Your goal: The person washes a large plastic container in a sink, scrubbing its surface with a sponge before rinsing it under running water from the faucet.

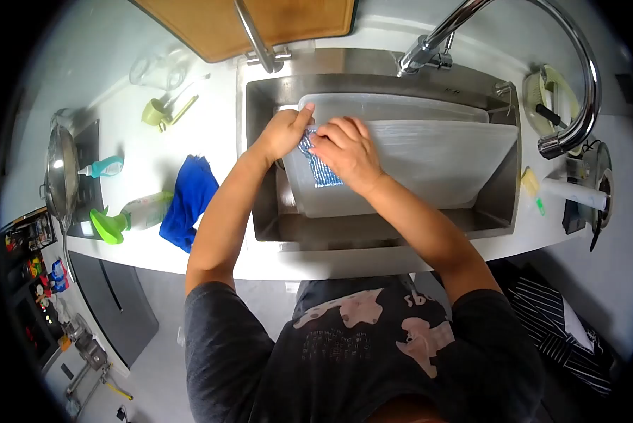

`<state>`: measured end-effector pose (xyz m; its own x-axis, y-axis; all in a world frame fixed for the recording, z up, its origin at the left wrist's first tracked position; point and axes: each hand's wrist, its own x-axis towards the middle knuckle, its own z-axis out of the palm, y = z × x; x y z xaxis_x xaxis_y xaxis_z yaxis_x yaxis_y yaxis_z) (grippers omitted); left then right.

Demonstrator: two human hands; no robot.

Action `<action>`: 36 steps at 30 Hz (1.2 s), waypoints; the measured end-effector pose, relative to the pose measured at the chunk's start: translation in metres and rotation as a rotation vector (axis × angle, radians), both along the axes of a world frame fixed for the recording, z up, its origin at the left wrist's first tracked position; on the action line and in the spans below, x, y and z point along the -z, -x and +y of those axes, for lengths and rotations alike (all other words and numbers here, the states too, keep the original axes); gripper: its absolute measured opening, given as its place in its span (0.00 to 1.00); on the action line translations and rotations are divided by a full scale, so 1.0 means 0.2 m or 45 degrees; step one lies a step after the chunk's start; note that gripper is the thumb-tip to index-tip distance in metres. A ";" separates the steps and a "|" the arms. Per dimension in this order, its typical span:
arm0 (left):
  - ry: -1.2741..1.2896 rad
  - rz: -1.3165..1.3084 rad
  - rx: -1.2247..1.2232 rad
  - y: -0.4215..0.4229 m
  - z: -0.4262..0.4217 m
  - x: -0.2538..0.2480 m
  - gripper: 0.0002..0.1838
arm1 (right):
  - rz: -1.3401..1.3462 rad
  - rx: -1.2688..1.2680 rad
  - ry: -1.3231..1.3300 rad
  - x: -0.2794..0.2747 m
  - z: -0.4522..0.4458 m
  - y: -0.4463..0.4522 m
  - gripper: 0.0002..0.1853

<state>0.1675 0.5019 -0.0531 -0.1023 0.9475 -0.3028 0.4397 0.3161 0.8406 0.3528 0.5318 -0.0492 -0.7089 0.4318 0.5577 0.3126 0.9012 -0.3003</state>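
A large translucent plastic panel (429,162) stands tilted in the metal sink (380,235), with a second translucent piece (401,108) behind it. My left hand (288,132) is closed at the panel's upper left corner, its thumb raised. Beside it, my right hand (348,155) has its fingers curled over the top of a blue and white patterned scrubbing cloth (325,169), which lies against the panel's left part. What the left fingers grip is partly hidden, but they meet the panel's corner and the cloth's upper edge.
A chrome faucet (429,49) arches over the sink's right side. Left on the counter (137,151) are a blue cloth (191,201), a green-topped spray bottle (129,217), a teal bottle (106,167) and a green cup (154,113). A wooden board (288,21) stands behind; a yellow brush (530,185) lies right.
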 end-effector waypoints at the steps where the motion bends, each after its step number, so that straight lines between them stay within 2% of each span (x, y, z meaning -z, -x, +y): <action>1: 0.031 0.062 0.016 0.00 0.00 -0.01 0.36 | -0.051 -0.076 -0.003 -0.01 -0.01 0.02 0.11; 4: 0.055 0.159 0.048 0.00 -0.01 -0.03 0.38 | -0.109 0.127 0.119 0.03 0.15 -0.29 0.13; 5: 0.037 0.172 0.030 -0.01 -0.01 -0.03 0.38 | -0.002 0.199 0.187 0.12 0.24 -0.45 0.14; 6: 0.047 0.169 0.010 -0.01 0.00 -0.04 0.38 | -0.105 0.240 0.159 0.14 0.34 -0.61 0.15; 7: 0.060 0.177 -0.001 -0.01 0.02 -0.04 0.38 | -0.287 0.297 0.197 0.11 0.41 -0.74 0.18; 10: 0.117 0.141 0.013 -0.02 0.06 -0.05 0.36 | -0.449 0.188 0.112 -0.06 0.52 -0.85 0.20; 12: 0.107 0.079 0.061 -0.04 0.06 -0.09 0.35 | -0.595 0.258 0.577 -0.16 0.55 -0.88 0.20; 13: 0.106 0.067 0.068 -0.04 0.05 -0.14 0.35 | -0.606 0.267 0.578 -0.23 0.53 -0.90 0.20; 15: 0.049 0.192 0.294 -0.02 0.03 -0.30 0.34 | -0.602 0.241 0.611 -0.38 0.46 -0.93 0.20; 17: -0.175 0.291 0.423 -0.04 -0.07 -0.47 0.31 | -0.562 0.257 0.563 -0.49 0.36 -1.00 0.19; 19: -0.209 0.361 0.428 -0.10 -0.20 -0.67 0.25 | -0.407 0.156 0.192 -0.58 0.25 -1.06 0.18; 20: -0.313 0.378 0.424 -0.12 -0.28 -0.68 0.21 | -0.410 0.148 0.110 -0.55 0.19 -1.11 0.19; 22: -0.417 0.458 0.443 -0.15 -0.39 -0.66 0.14 | -0.505 0.051 -0.038 -0.45 0.06 -1.20 0.16; 23: -0.414 0.520 0.469 -0.17 -0.44 -0.62 0.13 | -0.433 -0.011 -0.062 -0.34 0.01 -1.23 0.14; 25: -0.433 0.685 0.384 -0.21 -0.57 -0.40 0.11 | -0.358 -0.074 -0.069 -0.16 -0.07 -1.24 0.12; 27: -0.453 0.666 0.270 -0.26 -0.69 -0.19 0.13 | -0.403 -0.058 -0.090 -0.04 -0.14 -1.21 0.08; 28: -0.424 0.662 0.279 -0.29 -0.75 -0.11 0.13 | -0.402 -0.054 -0.078 -0.02 -0.15 -1.20 0.07; 30: -0.319 0.644 -0.028 -0.34 -0.83 0.00 0.14 | -0.436 -0.100 -0.007 -0.01 -0.15 -1.21 0.07; 31: -0.289 0.639 -0.021 -0.37 -0.85 0.04 0.14 | -0.467 -0.144 0.035 -0.01 -0.15 -1.22 0.07; 33: -0.339 0.666 -0.366 -0.45 -0.86 0.09 0.15 | -0.472 -0.236 0.194 0.00 -0.17 -1.30 0.07; 34: -0.276 0.474 -0.452 -0.45 -0.90 0.16 0.16 | -0.477 -0.323 0.323 -0.01 -0.17 -1.33 0.07; 36: -0.163 0.430 -0.454 -0.46 -0.95 0.26 0.16 | -0.493 -0.320 0.486 -0.10 -0.16 -1.37 0.09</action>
